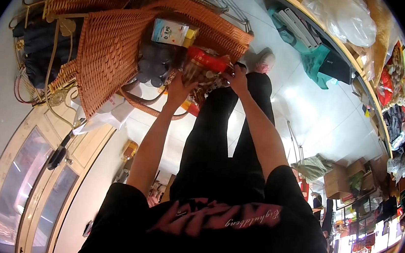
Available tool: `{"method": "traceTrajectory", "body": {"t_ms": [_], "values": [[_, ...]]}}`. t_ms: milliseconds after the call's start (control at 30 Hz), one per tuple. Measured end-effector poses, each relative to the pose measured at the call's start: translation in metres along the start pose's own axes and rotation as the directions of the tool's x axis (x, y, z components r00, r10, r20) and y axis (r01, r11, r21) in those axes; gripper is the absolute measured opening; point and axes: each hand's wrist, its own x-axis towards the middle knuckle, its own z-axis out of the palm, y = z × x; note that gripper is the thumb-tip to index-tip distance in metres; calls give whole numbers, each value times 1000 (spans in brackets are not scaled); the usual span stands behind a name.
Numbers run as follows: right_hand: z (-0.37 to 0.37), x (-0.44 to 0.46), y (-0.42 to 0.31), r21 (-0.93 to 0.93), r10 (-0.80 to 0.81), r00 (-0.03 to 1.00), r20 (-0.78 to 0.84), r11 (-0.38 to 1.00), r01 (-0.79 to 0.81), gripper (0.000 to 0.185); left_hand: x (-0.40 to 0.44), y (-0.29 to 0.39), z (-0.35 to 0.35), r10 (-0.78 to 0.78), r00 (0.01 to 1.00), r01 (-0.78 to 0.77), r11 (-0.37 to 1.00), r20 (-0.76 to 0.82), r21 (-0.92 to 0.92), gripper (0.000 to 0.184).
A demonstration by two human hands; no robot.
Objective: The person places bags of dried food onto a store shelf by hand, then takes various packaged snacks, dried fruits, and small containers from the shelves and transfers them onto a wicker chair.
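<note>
Both hands are on a clear food bag with a red top (203,60), filled with brown pieces. My left hand (181,88) grips its lower left side, fingers closed on the plastic. At the bag's right side, my right hand (238,80) pinches the edge. The bag is at the seat of an orange-brown wicker chair (109,50). Left of it lies a pack of dark round items (154,62). Above that sits a light blue and white box (169,31) with a yellow part beside it. More red packaging shows below my left hand, partly hidden.
Dark cloth (44,55) hangs over metal-framed wicker furniture at the left. A wooden door with glass panes (42,174) stands lower left. Along the right runs a curved table edge (341,47) with plastic bags on it. A teal bag (315,66) is on the tiled floor below.
</note>
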Motion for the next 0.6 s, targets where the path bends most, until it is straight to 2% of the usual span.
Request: {"method": "traceTrajectory", "body": {"t_ms": [67, 133, 200, 267, 333, 400, 433, 467, 533, 600], "values": [[-10, -3, -19, -42, -15, 1000, -8, 999, 15, 49, -6, -2, -5, -90, 996, 89, 996, 22, 11, 57], [-20, -6, -34, -91, -41, 999, -4, 995, 41, 44, -20, -9, -7, -98, 995, 98, 995, 17, -15, 57], [-31, -7, -38, -113, -162, 986, -29, 981, 158, 43, -33, -6, -11, -108, 994, 108, 993, 6, -52, 57], [-43, -8, -40, -130, -168, 985, -37, 978, 161, 41, -48, -1, -19, -203, 979, 205, 974, 30, -95, 58], [-55, -10, -36, -147, -173, 984, -46, 975, 165, 40, -61, -10, -22, -221, 975, 223, 970, 31, -98, 59], [-66, -15, -26, -186, -184, 972, -144, 970, 156, 43, -73, -14, -26, -236, 971, 238, 964, 34, -115, 59], [-73, -18, -22, -113, -151, 979, -137, 984, 136, 45, -79, -16, -27, -226, 974, 225, 970, 3, -97, 59], [-79, -20, -20, -117, -160, 978, -132, 983, 145, 45, -83, -19, -28, -229, 973, 227, 968, -4, -103, 59], [-89, -25, -20, -76, -24, 993, -119, 997, 15, 43, -90, -23, -32, -205, 978, 199, 972, -30, -124, 58], [-97, -33, -20, -85, -5, 989, -151, 996, -7, 42, -93, -24, -38, -203, 978, 196, 970, -36, -142, 58]]}}
